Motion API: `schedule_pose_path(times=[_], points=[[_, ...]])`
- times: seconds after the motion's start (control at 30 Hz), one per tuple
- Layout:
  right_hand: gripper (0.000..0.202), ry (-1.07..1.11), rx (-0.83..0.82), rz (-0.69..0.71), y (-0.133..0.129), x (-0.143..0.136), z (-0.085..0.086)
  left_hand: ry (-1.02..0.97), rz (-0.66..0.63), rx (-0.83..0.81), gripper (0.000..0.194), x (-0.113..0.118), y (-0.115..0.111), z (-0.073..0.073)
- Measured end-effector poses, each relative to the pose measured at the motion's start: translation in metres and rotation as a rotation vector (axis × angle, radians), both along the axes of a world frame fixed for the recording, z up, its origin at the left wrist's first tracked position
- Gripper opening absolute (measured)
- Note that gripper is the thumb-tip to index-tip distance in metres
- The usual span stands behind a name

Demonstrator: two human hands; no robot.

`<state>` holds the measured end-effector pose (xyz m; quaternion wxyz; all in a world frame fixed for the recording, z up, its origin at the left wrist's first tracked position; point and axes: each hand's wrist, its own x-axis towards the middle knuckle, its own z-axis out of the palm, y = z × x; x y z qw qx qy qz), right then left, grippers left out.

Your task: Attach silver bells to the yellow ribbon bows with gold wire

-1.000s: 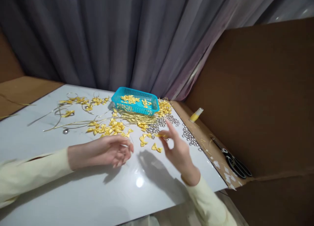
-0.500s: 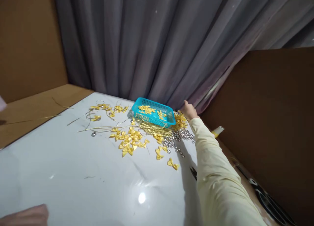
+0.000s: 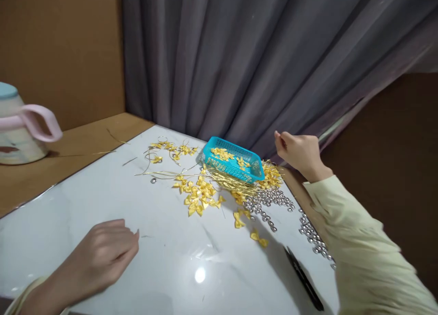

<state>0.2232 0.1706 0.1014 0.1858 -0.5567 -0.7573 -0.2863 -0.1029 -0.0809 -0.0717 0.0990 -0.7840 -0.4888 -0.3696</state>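
My left hand (image 3: 106, 251) rests on the white tabletop at the lower left, its fingers curled closed; whatever is inside them is hidden. Off the table's right side, my right hand (image 3: 301, 155) is raised with its fingers folded into a fist, and what it holds, if anything, cannot be made out. Nearest to it is a heap of yellow ribbon bows (image 3: 272, 174) beside a blue plastic basket (image 3: 236, 171). More yellow bows (image 3: 198, 194) lie in front of the basket, with a bundle of gold ties (image 3: 232, 183) between.
Silver beads (image 3: 270, 200) are spread near the right edge, with more beads (image 3: 313, 235) by my sleeve. A black tweezers-like tool (image 3: 304, 278) lies below them. Bows tied with gold strands (image 3: 171, 147) sit at the back left. A cup with a pink handle (image 3: 20, 128) stands far left.
My right hand has come up and back from the heap of bows. More of my left hand has come into view on the table. The view has turned left, bringing in the cup.
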Motion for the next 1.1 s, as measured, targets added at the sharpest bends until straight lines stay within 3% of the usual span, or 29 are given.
schedule_pose_path(times=[0.07,0.13,0.17,0.3,0.37,0.43,0.57,0.67,0.77,0.87,0.93,1.0,1.1], points=[[0.037,-0.039,-0.075,0.226,-0.019,-0.018,-0.009,0.044,-0.063,0.0,0.045,0.001,0.0,0.001],[0.032,-0.08,-0.32,0.635,-0.041,-0.044,-0.031,0.012,-0.09,0.016,0.045,0.002,0.0,0.003],[0.026,-0.129,-0.416,0.752,-0.052,-0.059,-0.045,-0.023,-0.092,0.035,0.045,0.002,-0.001,0.004],[0.021,-0.281,-0.702,1.113,-0.09,-0.123,-0.105,-0.183,-0.058,0.121,0.044,0.001,-0.004,0.007],[0.011,-0.302,-0.798,1.22,-0.096,-0.149,-0.126,-0.248,-0.027,0.165,0.045,0.002,-0.005,0.007],[0.02,-0.279,-0.87,1.27,-0.092,-0.169,-0.138,-0.302,0.003,0.199,0.045,0.002,-0.004,0.008],[0.027,-0.207,-0.986,1.321,-0.072,-0.187,-0.144,-0.336,0.048,0.213,0.046,0.005,-0.003,0.012],[0.018,-0.11,-1.007,1.285,-0.061,-0.18,-0.132,-0.324,0.05,0.199,0.046,0.006,-0.005,0.013],[0.011,0.049,-0.935,1.173,-0.061,-0.151,-0.097,-0.327,0.044,0.14,0.045,0.006,-0.007,0.014],[0.012,0.252,-0.832,0.988,-0.074,-0.105,-0.053,-0.346,0.008,0.091,0.045,0.006,-0.01,0.014],[0.015,0.319,-0.723,0.843,-0.084,-0.074,-0.038,-0.349,-0.015,0.086,0.045,0.005,-0.011,0.015],[0.012,0.301,-0.708,0.743,-0.089,-0.051,-0.041,-0.326,-0.02,0.074,0.044,0.004,-0.012,0.016],[0.011,0.284,-0.852,0.611,-0.084,-0.033,-0.074,-0.249,0.01,0.077,0.044,0.002,-0.013,0.016]])
